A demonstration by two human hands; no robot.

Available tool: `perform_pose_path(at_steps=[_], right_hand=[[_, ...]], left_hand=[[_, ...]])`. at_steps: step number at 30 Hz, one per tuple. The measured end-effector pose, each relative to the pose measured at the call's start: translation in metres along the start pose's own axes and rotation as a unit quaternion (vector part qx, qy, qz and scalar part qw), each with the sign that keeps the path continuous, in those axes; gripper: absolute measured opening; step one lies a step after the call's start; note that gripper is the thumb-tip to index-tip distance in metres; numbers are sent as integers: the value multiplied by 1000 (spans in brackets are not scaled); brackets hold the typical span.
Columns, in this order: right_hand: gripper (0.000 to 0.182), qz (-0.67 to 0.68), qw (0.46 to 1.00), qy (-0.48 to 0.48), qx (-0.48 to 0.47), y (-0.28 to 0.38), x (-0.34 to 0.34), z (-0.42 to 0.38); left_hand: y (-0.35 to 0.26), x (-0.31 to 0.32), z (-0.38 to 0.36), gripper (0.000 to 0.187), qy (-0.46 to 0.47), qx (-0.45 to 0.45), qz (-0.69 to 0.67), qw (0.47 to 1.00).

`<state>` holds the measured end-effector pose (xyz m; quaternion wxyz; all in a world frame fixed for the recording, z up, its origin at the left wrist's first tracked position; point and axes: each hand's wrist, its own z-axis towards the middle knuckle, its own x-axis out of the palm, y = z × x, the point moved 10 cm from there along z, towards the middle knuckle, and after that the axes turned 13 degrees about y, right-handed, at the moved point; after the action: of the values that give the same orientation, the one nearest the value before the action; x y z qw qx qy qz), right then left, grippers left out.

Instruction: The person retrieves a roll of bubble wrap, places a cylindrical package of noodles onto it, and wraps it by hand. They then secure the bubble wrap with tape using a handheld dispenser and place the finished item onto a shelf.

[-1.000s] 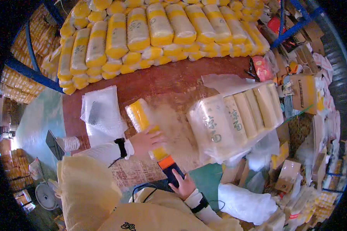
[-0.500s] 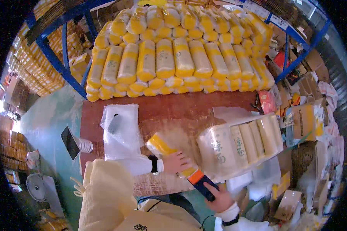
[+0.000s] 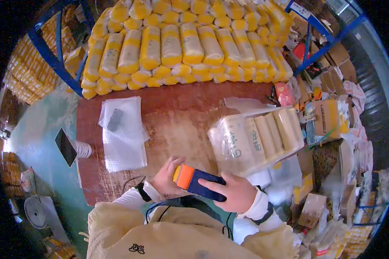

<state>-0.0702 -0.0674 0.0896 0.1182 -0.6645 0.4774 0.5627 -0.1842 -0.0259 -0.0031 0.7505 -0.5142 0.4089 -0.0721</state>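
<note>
Close to my body, at the table's front edge, my right hand [image 3: 235, 192] is wrapped round a dark blue device [image 3: 205, 185] with an orange band [image 3: 185, 176] and a yellow tip. My left hand [image 3: 164, 177] has its fingers curled at the yellow end of the same device; whether they grip it is hard to tell. Right of centre lies a clear plastic bag [image 3: 229, 142] holding several pale packs [image 3: 268, 134]. To the left, bubble wrap sheets [image 3: 125, 146] lie flat with a dark grey piece under or in them.
Many yellow-and-white wrapped rolls [image 3: 170, 45] are stacked along the back of the red-brown table [image 3: 173, 116]. At its left edge stand a dark tablet-like panel [image 3: 66, 147] and a white roll [image 3: 83, 150]. Cardboard boxes [image 3: 326, 118] and plastic clutter lie to the right.
The yellow-and-white roll under my left hand is no longer visible. My left hand has moved down and left to the device's tip; the device has shifted up and left. The view has tilted.
</note>
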Motion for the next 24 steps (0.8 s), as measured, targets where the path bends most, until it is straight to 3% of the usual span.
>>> perform_pose_path(at_steps=[2, 4, 6, 9, 10, 13, 16, 18, 19, 22, 24], right_hand=[[64, -6, 1000, -3, 5, 1, -3, 3], [64, -8, 1000, 7, 8, 1, -6, 4], [64, -8, 999, 30, 9, 0, -11, 0], [64, 71, 995, 64, 5, -23, -9, -17], [64, 107, 993, 44, 1, -33, -14, -25], [64, 63, 995, 73, 37, -51, 12, -24], [66, 90, 996, 5, -1, -56, 45, -5], [66, 117, 989, -71, -55, -44, 49, 7], [66, 112, 990, -65, -63, -33, 52, 15], [66, 130, 984, -61, -104, -12, 48, 32], [66, 137, 984, -45, -107, -25, 67, 33]], left_hand=[[51, 47, -6, 99, 40, -58, -242, 968], [47, 49, -2, 98, 44, -72, -299, 950], [26, 23, 0, 95, 8, -42, -176, 983], [42, 23, -11, 90, -51, -11, -145, 988], [51, 23, -12, 87, -32, -28, -133, 990], [44, 10, -19, 90, -60, 7, -114, 992], [46, -2, -30, 93, -9, -68, -105, 992], [0, -32, -21, 91, 27, -64, 81, 994], [-18, -43, -16, 90, 49, -62, 172, 982], [-9, -54, -21, 80, 111, -114, 166, 973], [9, -64, -43, 75, 85, -116, 156, 977]])
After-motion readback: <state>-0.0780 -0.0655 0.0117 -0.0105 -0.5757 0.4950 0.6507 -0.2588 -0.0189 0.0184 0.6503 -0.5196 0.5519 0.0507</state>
